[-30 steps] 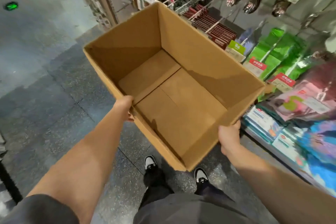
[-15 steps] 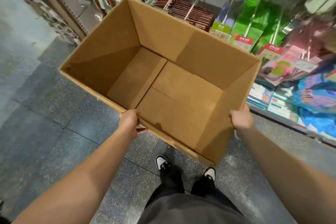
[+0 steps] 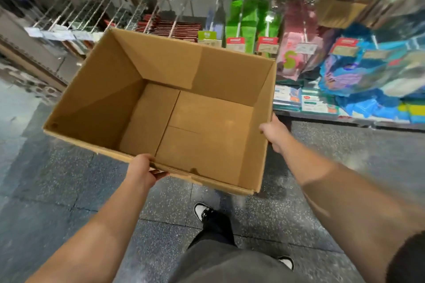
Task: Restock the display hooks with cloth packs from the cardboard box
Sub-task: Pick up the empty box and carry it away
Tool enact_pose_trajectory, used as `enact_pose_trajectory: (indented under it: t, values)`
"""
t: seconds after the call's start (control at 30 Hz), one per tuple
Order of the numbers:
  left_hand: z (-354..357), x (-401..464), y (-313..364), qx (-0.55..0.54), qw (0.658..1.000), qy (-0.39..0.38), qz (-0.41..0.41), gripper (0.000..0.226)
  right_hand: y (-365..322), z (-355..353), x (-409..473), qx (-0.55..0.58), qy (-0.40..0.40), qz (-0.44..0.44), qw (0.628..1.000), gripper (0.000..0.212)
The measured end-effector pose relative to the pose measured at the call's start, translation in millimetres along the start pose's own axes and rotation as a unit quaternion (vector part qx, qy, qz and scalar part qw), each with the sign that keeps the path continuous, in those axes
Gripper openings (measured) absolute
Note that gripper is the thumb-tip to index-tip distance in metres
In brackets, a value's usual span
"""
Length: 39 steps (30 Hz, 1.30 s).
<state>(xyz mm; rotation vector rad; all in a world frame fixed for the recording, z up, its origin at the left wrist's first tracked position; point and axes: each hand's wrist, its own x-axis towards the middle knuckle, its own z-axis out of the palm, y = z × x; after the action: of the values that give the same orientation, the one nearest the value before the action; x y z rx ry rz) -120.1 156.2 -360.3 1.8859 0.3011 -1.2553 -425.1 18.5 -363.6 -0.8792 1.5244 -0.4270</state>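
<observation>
- Head view: I hold the cardboard box [image 3: 188,119] at 12 o'clock, plain brown, open-topped, bottom flaps bare.
- My left hand [image 3: 141,171] grips its near rim, fingers curled beneath.
- My right hand [image 3: 274,133] clasps the 3 o'clock wall.

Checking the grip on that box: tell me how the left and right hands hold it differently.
The left hand grips the box's near rim, fingers curled under the edge; the right hand grips the right side wall, farther from the body. The left hand sits lower in view than the right hand. Both hold the box, which looks empty, off the floor.
</observation>
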Motion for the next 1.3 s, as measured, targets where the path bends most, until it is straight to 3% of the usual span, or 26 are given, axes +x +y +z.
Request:
enact_pose_trajectory:
  t: [0.37, 0.63, 0.73, 0.93, 1.3]
  values:
    - [105.9, -124.8, -156.9, 0.078, 0.994, -0.069, 0.032, 0.019, 133.5, -221.3, -97.1, 0.042, 0.097, 0.023, 0.994, 0.055]
    - [208.8, -240.8, -264.2, 0.168, 0.978, -0.127, 0.009, 0.018, 243.4, -384.1, -188.4, 0.147, 0.168, 0.029, 0.974, 0.06]
    - [247.9, -283.9, -296.3, 0.198, 0.966, -0.165, 0.015, 0.013, 278.2, -432.2, -222.5, 0.19, 0.214, 0.034, 0.958, 0.049]
    - [327.8, -346.0, -355.5, 0.274, 0.936, -0.218, 0.032, 0.009, 342.9, -514.9, -275.9, 0.265, 0.308, 0.046, 0.913, 0.05]
    - [527.8, -436.1, -485.9, 0.414, 0.854, -0.311, 0.052, 0.016, 436.5, -683.2, -327.7, 0.344, 0.447, 0.097, 0.82, 0.066]
